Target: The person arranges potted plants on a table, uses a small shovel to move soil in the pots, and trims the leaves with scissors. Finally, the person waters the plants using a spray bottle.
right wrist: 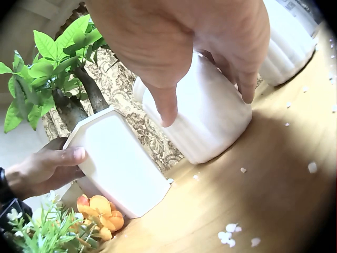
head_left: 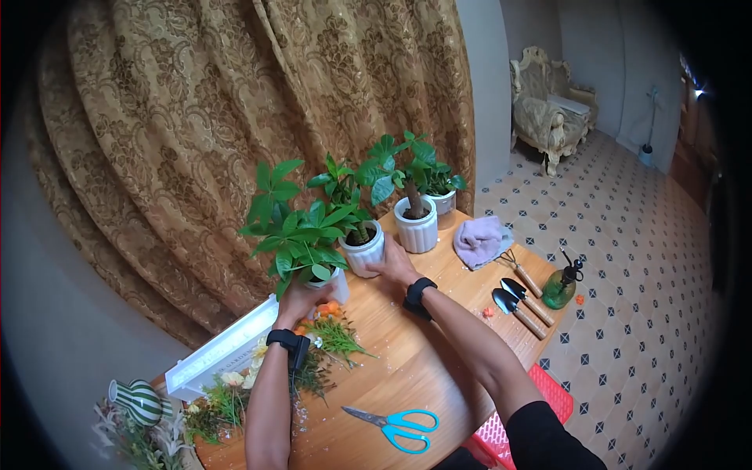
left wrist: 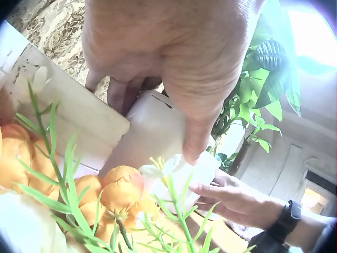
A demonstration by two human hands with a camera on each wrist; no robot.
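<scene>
My left hand [head_left: 301, 302] grips a white flat-sided pot [right wrist: 122, 163] that holds a broad-leaved green plant [head_left: 291, 233]. The thumb lies along one face of this pot in the left wrist view, with other fingers partly hidden behind it. Around a white ribbed round pot [head_left: 365, 256] go the fingers and thumb of my right hand [head_left: 397, 266]. Dark soil and a leafy plant fill that pot. Its base meets the wooden table in the right wrist view. Beside the left hand lie orange artificial flowers [right wrist: 102, 213] and green sprigs [head_left: 338, 337].
Farther back stand another ribbed pot [head_left: 417, 227] and a smaller potted plant [head_left: 442, 202]. Toward the right are a lilac cloth [head_left: 479, 241], trowels [head_left: 513, 303], a hand rake [head_left: 523, 274] and a green spray bottle [head_left: 559, 288]. Blue-handled scissors [head_left: 403, 427] lie in front; a white box [head_left: 223, 356] borders the left.
</scene>
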